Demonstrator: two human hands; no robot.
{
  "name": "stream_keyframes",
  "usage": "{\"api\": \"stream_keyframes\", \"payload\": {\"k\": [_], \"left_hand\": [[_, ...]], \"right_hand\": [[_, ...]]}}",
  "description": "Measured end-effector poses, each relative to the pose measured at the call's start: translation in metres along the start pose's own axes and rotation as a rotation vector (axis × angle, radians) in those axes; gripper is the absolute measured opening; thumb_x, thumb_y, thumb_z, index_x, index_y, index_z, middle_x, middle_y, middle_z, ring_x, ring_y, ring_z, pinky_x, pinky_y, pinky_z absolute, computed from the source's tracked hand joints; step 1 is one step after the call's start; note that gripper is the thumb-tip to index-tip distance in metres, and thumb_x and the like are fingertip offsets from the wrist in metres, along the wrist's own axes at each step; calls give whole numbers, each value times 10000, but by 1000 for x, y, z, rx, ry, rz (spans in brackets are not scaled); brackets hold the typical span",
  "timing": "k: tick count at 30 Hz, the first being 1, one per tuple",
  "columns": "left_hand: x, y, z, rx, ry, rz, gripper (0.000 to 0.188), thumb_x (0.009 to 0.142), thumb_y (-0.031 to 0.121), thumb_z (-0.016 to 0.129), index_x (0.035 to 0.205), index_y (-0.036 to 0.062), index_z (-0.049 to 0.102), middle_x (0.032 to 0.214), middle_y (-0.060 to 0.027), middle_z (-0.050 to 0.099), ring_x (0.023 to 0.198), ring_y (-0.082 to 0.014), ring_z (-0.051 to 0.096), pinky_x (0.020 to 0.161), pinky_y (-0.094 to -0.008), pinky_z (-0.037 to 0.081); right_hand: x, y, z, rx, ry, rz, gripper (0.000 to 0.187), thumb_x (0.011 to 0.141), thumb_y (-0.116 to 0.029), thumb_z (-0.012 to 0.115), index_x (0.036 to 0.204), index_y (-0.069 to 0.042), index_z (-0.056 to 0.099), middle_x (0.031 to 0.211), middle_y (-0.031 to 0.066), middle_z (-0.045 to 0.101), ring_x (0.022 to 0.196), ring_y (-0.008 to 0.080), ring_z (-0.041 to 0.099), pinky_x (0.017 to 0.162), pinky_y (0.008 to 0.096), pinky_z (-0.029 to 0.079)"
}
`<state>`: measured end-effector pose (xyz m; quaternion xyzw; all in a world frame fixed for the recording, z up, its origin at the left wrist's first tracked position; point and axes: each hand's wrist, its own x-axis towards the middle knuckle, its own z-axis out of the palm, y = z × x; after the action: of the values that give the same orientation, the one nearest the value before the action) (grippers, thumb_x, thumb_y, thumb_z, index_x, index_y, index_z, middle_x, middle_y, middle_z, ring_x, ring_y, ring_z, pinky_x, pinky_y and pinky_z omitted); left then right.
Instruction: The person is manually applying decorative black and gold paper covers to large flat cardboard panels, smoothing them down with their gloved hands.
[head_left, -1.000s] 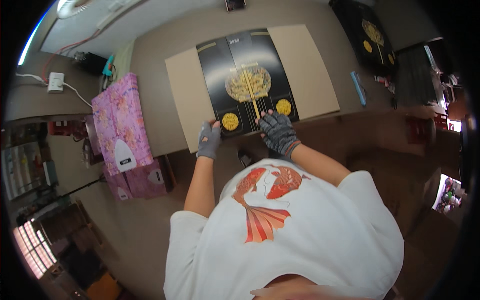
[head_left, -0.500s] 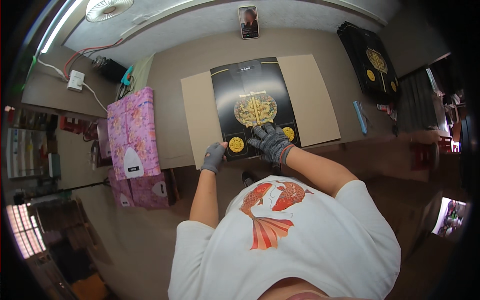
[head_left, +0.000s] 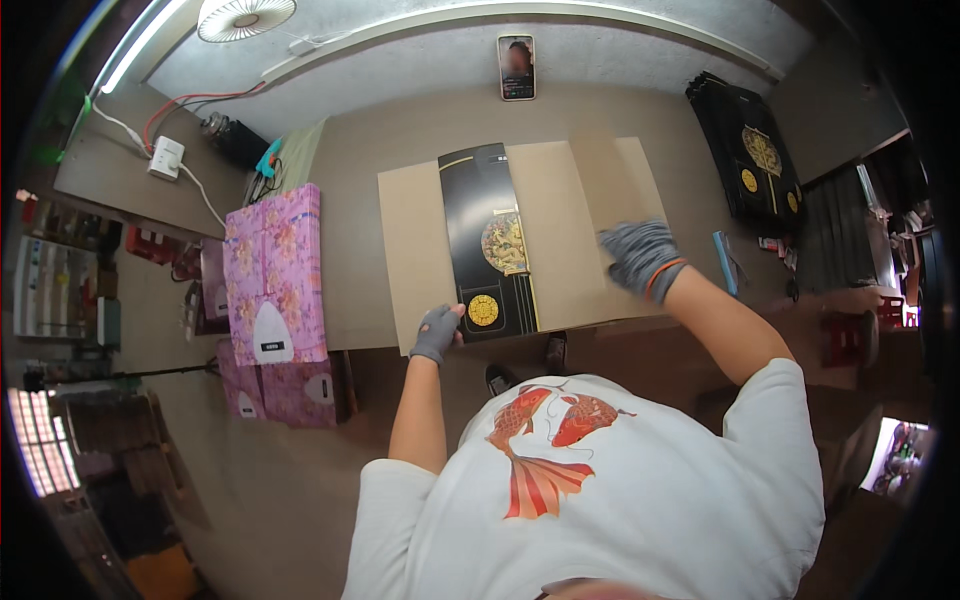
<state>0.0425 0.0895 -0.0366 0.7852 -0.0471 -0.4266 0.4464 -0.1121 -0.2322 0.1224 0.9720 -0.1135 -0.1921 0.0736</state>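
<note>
A black printed cardboard box blank [head_left: 495,180] with gold emblems lies on the table, its left half showing black and gold. Its right half is swung over, so plain brown cardboard [head_left: 548,230] shows there. My left hand [head_left: 437,335], in a grey fingerless glove, is closed on the near left edge, thumb on the black face. My right hand [head_left: 640,260], in a grey knit glove with an orange cuff, is at the near end of a motion-blurred brown flap [head_left: 600,180], fingers curled. Its fingertips are partly hidden.
Pink floral boxes [head_left: 275,270] stand at the left. A stack of black printed pieces [head_left: 750,150] lies at the back right, near a blue-handled tool [head_left: 724,262]. A phone [head_left: 517,68] leans on the back wall. A white power socket [head_left: 166,158] has cables running from it.
My right hand has moved right from the middle of the black front, and the right half has swung open, baring brown cardboard. My left hand stays at the near left edge.
</note>
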Motion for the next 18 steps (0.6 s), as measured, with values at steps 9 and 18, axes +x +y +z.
{"api": "stream_keyframes", "payload": {"k": [9, 18], "left_hand": [[11, 3, -3, 10, -26, 13, 352, 899, 339, 608, 789, 4, 597, 652, -77, 576, 504, -148, 563, 520, -316, 471], [-9, -6, 30, 719, 466, 390, 500, 814, 357, 700, 1172, 25, 598, 1092, -215, 621, 1048, -366, 602, 871, -468, 492]], "right_hand": [[59, -41, 112, 1087, -228, 26, 431, 843, -436, 675, 1095, -88, 634, 972, 90, 685, 853, 219, 662, 711, 371, 531], [73, -94, 106, 1333, -469, 160, 309, 853, -366, 708, 840, -61, 655, 663, 55, 617, 549, 168, 597, 487, 318, 481]]}}
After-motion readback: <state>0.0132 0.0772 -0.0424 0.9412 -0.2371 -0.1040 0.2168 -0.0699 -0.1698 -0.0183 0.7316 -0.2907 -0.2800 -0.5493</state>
